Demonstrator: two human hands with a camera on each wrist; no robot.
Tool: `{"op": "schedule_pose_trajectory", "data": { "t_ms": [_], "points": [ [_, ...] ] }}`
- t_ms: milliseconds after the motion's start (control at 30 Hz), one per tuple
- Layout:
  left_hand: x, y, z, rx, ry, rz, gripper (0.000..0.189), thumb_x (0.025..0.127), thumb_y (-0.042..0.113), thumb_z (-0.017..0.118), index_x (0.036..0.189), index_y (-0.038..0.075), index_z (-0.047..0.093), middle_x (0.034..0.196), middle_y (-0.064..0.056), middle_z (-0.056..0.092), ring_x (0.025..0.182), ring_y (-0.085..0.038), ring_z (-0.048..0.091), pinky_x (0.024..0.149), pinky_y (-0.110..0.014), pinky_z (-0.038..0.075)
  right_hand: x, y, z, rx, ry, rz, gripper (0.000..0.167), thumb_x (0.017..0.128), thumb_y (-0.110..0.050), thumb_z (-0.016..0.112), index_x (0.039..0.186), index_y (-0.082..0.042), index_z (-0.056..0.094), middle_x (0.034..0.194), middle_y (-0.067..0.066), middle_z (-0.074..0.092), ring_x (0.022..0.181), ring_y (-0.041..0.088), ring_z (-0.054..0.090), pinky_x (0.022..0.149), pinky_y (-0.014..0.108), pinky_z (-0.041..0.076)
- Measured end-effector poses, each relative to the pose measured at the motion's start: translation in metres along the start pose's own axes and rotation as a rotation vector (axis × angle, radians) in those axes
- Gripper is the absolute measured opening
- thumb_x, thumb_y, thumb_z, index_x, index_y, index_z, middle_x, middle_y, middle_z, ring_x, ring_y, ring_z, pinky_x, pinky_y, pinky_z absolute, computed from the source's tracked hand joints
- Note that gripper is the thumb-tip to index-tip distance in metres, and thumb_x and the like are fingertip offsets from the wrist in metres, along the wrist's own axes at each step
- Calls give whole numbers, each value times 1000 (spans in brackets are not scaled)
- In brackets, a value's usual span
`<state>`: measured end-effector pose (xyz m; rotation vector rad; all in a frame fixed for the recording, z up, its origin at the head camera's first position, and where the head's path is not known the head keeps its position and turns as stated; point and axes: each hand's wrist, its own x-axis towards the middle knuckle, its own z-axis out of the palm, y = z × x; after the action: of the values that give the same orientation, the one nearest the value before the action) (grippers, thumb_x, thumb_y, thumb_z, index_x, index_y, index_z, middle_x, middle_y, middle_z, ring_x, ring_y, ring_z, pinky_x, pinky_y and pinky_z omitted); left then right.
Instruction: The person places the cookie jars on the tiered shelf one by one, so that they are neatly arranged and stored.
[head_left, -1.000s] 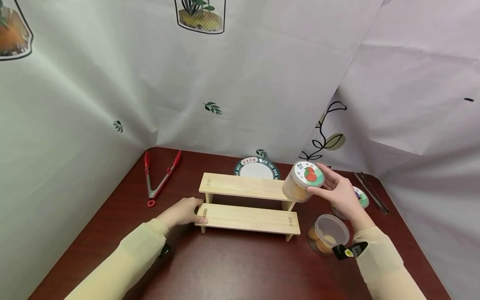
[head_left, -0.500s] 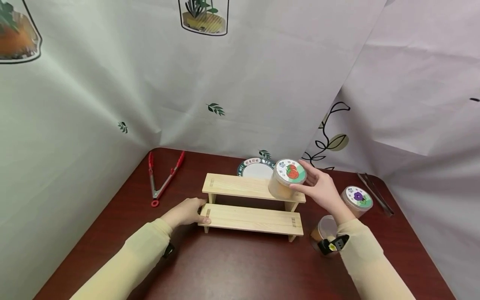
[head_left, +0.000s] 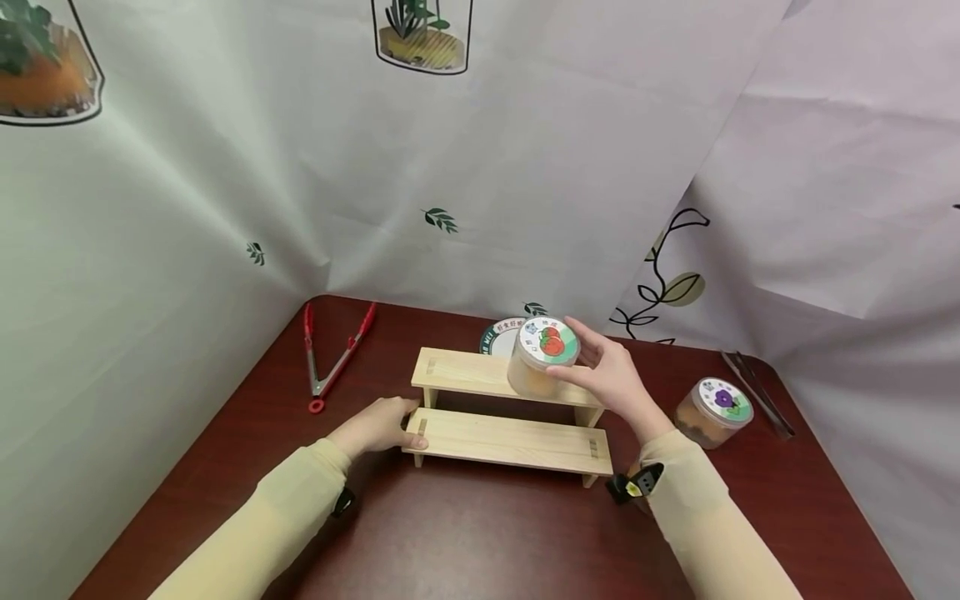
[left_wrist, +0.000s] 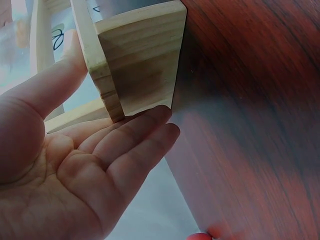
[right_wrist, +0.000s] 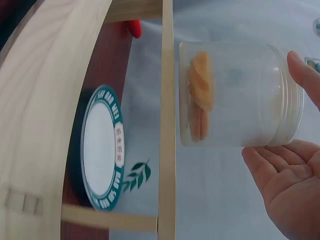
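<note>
A pale two-tier wooden rack (head_left: pixel 510 437) stands mid-table. My left hand (head_left: pixel 375 427) grips its left end, the thumb on the lower shelf's top; in the left wrist view the fingers lie along the rack's side panel (left_wrist: pixel 142 60). My right hand (head_left: pixel 611 379) holds a clear plastic jar (head_left: pixel 531 375) around its lid, which carries a tomato picture. That jar is upright over the middle of the upper shelf, very near it or touching; I cannot tell which. Orange-yellow pieces (right_wrist: pixel 201 82) lie in its bottom.
Right of the rack is a jar (head_left: pixel 712 412) with a purple-flower lid. Another jar is mostly hidden behind my right wrist. Red-handled tongs (head_left: pixel 337 367) lie at the back left, and slim tongs (head_left: pixel 757 396) at the far right. A round plate (head_left: pixel 498 340) sits behind the rack.
My right hand has carried the tomato-lid jar leftward along the upper shelf, from its right end to the middle. My left hand keeps its grip on the rack.
</note>
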<state>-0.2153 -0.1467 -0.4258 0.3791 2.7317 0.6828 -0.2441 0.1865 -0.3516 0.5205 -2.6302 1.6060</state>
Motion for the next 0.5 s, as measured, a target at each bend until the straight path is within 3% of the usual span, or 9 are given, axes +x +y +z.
{"op": "schedule_pose_trajectory", "data": {
  "t_ms": [200, 500],
  "points": [
    [-1, 1, -1, -16, -4, -2, 67, 76, 29, 79, 126, -8, 55, 111, -15, 65, 99, -24, 59, 88, -44, 45, 10, -6, 14, -24, -12, -11, 86, 72, -34, 83, 145, -18, 40, 143, 8, 46, 127, 23, 49, 101, 40, 40],
    [-3, 1, -2, -13, -1, 0, 65, 76, 28, 79, 126, -8, 55, 110, -15, 65, 98, -25, 59, 88, -43, 45, 24, -16, 36, 7, -47, -35, 85, 72, -36, 83, 144, -19, 42, 145, 5, 45, 127, 19, 48, 101, 34, 40]
  ]
}}
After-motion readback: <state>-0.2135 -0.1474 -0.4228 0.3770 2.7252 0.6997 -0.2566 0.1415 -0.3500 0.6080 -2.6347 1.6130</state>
